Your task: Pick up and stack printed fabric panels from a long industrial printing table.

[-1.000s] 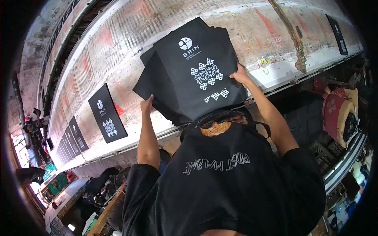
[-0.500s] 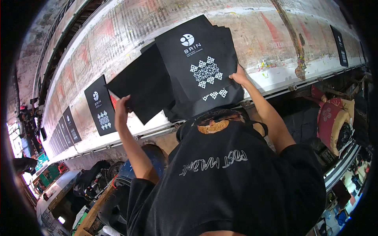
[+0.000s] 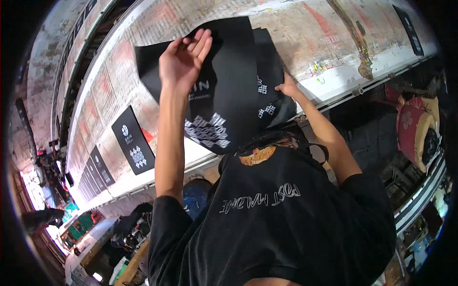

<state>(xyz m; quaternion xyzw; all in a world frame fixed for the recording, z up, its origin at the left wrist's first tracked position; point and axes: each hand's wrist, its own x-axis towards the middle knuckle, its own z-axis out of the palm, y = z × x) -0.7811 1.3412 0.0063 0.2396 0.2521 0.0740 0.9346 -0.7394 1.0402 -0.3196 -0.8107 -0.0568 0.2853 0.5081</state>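
Black, flexible sheet (image 3: 234, 81) is bowed over the surface (image 3: 296, 43), overlapping the left part of a stack (image 3: 272, 59) of dark sheets. Left hand (image 3: 183, 64): palm toward the viewer, fingers loosely parted in front of the sheet near its upper edge; whether they have hold of it cannot be told. Right hand (image 3: 287, 87): thumb clamped on the stack's right edge; the fingers behind are mostly hidden.

Possible faults: the bowed sheet may crease or slide if the left hand gives insufficient support. Its curled lower part, with white print (image 3: 207, 131), may scuff against the surface's near edge. The stack may fan out if the right thumb slackens.

Surroundings: a printed sheet (image 3: 132, 143) lies left on the surface, with a row of others (image 3: 100, 169) beyond; dropping the bowed sheet leftward could disturb it. The left forearm partly obscures the bowed sheet. A rail (image 3: 334, 102) borders the near edge.
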